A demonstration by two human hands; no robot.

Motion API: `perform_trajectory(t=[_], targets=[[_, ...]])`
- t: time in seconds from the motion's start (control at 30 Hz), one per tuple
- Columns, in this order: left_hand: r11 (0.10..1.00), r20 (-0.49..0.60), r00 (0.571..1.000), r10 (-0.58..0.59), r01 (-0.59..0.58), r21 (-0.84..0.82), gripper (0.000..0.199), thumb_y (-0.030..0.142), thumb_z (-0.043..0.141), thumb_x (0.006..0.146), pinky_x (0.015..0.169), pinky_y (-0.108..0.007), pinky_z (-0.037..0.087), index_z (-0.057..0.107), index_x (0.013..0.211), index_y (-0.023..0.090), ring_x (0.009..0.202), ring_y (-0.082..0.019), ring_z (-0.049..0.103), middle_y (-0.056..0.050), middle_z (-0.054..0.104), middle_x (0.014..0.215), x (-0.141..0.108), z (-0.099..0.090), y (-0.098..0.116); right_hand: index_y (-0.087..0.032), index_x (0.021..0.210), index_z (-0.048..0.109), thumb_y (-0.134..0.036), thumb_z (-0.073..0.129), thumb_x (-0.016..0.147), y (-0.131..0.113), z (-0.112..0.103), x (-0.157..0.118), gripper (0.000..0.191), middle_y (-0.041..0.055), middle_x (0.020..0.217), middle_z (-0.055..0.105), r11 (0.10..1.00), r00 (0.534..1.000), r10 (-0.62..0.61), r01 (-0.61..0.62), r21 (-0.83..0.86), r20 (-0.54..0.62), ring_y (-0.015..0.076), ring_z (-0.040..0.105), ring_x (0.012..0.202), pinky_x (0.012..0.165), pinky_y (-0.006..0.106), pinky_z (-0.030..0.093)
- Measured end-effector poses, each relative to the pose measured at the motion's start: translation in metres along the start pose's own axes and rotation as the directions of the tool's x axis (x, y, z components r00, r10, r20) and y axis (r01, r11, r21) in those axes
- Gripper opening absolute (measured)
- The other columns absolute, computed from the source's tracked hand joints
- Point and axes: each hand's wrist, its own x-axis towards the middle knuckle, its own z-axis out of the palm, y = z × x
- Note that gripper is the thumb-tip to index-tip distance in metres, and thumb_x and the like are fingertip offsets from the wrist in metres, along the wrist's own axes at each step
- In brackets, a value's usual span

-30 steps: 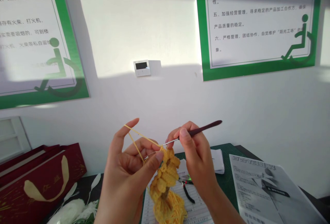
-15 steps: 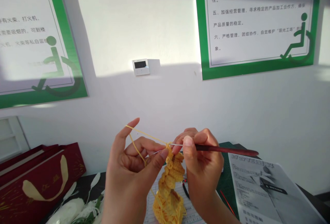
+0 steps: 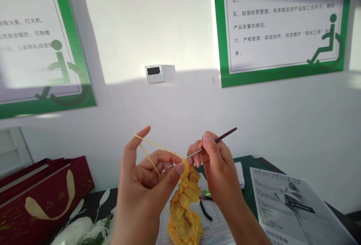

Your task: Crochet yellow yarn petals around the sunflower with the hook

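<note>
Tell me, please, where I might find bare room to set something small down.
A narrow strip of green mat looks bare between the right forearm and the printed sheet. The middle is crowded with yellow crochet work, a black-handled tool and lined paper; a white bundle lies beside the red bag.

a: carrier?

b: dark tabletop [image 3: 113, 198], bare strips showing at left and along the right rear edge.

a: left end?

b: dark red paper bag [image 3: 53, 200], gold-printed. just beside it, white leaf-shaped pieces [image 3: 104, 197] on thin stems, then a white bundle [image 3: 73, 232] with green strands [image 3: 107, 221] next to it, both cut off at the lower border.

a: centre?

b: green cutting mat [image 3: 248, 184]. on it, a lined sheet [image 3: 218, 226], text not legible. pliers [image 3: 206, 210], black-handled with red trim, lie on the sheet. white papers [image 3: 239, 175] toward the rear, partly hidden.

a: right?

b: printed sheet [image 3: 282, 203] with grey picture, lying over mat and tabletop.
</note>
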Motion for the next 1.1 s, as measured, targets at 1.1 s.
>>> perform_trajectory(t=[1.1], targets=[[0.999, 0.045, 0.999, -0.017, 0.019, -0.029, 0.095, 0.014, 0.085, 0.076, 0.062, -0.025, 0.057, 0.035, 0.155, 0.028, 0.063, -0.016, 0.067, -0.001, 0.075, 0.071, 0.004, -0.003, -0.001, -0.024, 0.082, 0.048, -0.039, 0.042, 0.109, -0.012, -0.006, -0.001, 0.032, -0.0059, 0.054, 0.059, 0.985, 0.982, -0.094, 0.116, -0.129, 0.165, 0.0141, 0.055, 0.055, 0.063, 0.031, 0.046]])
